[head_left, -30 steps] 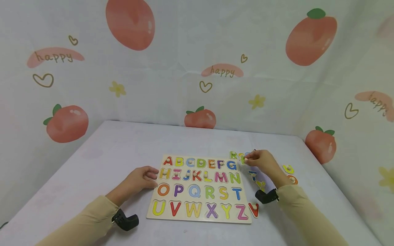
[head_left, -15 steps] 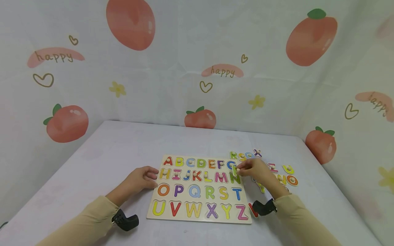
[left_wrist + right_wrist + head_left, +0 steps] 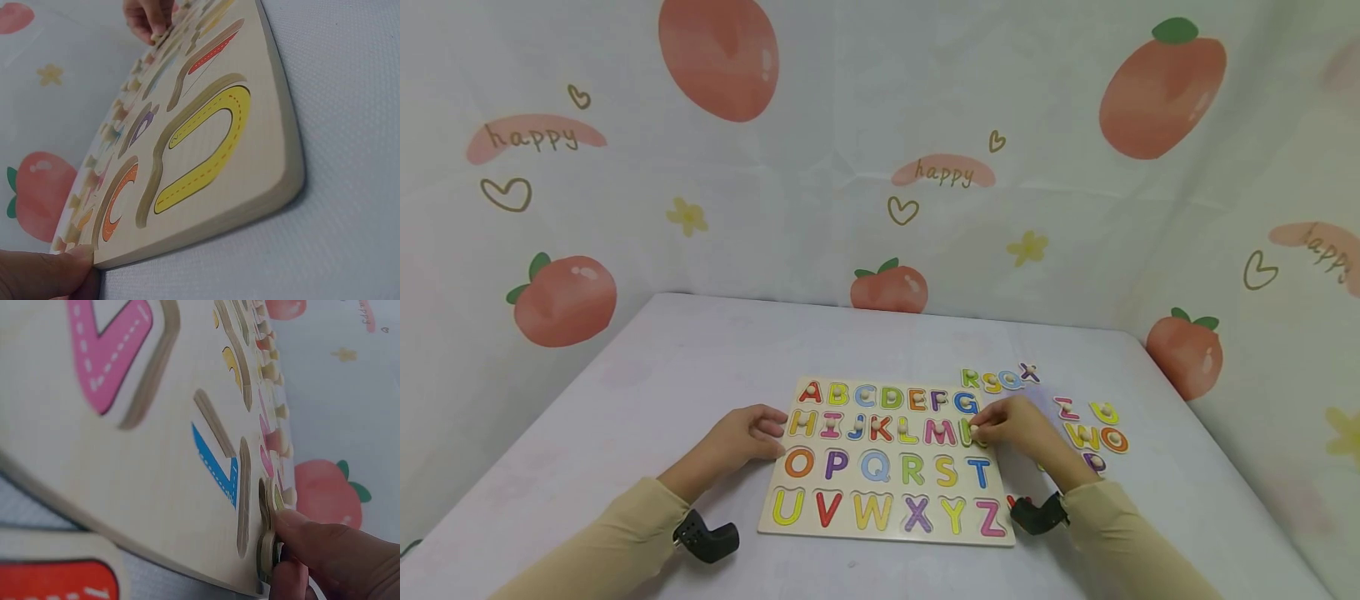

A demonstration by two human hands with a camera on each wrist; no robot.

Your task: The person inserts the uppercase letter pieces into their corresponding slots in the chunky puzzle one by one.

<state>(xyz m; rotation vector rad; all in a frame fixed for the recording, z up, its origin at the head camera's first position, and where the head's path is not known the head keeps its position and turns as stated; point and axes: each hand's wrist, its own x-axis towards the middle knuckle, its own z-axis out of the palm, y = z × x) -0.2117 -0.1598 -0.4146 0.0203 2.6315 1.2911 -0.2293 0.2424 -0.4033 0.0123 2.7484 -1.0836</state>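
A wooden alphabet puzzle board (image 3: 887,538) lies on the white table, its upper two rows largely filled with knobbed letters. My right hand (image 3: 1018,427) pinches the green letter N piece (image 3: 967,432) by its knob, right over the N recess at the end of the second row. In the right wrist view this N piece (image 3: 267,528) stands a little tilted at the recess, thumb and finger on it. My left hand (image 3: 743,437) rests with relaxed fingers against the board's left edge. The left wrist view shows its thumb (image 3: 56,269) touching the board's corner area.
Loose letters R (image 3: 970,378), S, Q and X (image 3: 1028,372) lie behind the board's right corner. Further right are Z (image 3: 1064,408), U (image 3: 1105,412), W (image 3: 1082,436), O (image 3: 1114,439) and P (image 3: 1095,462). A red letter (image 3: 56,581) lies beside the board, mostly hidden in the head view.
My right hand has carried the green N from beyond the board's upper right corner leftward and down onto the N recess. The left hand has stayed at the board's edge.
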